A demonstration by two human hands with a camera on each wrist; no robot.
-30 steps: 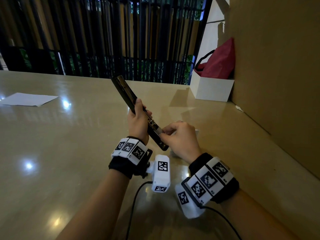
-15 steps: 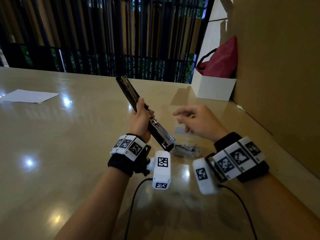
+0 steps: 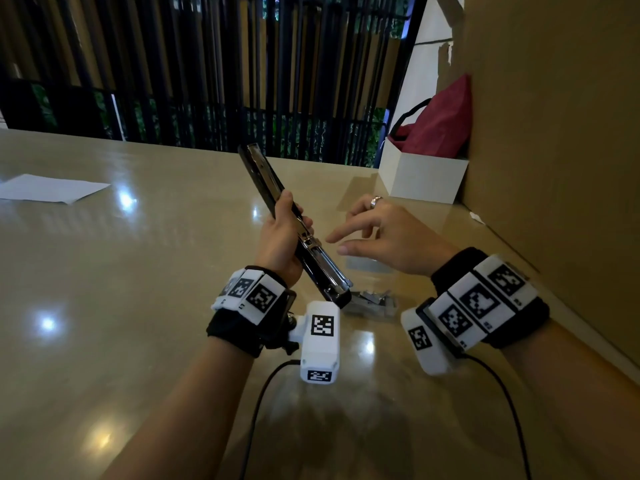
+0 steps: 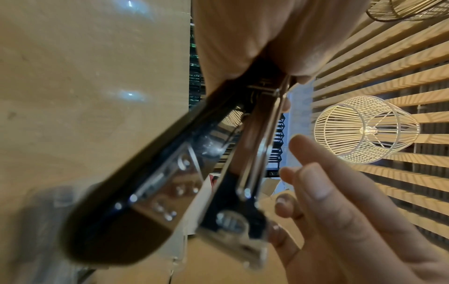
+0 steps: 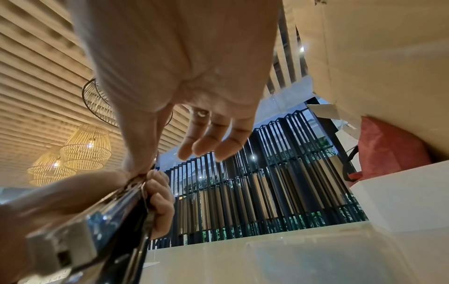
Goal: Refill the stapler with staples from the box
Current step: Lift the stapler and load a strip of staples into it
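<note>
Head view: my left hand [image 3: 282, 244] grips the opened stapler [image 3: 294, 230] at frame centre | right hand [image 3: 388, 237] spread, empty, above loose staples [image 3: 372, 301] at lower centre | channel exposed (whether loaded, cannot tell); closing remains, I judge.

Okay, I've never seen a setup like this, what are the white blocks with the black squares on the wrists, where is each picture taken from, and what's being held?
No machine here: a person works bare-handed, wearing patterned wristbands and small wrist cameras. One picture comes from a head camera looking down; the other two look along each hand from the wrist.

The left hand grips an opened black stapler, its metal channel exposed. The right hand hovers beside it, fingers relaxed, holding nothing.

On the tan table lie loose staple strips near the stapler's lower end, and something pale under the right hand, too hidden to identify. Farther off: a sheet of paper and a white box with a red bag.
</note>
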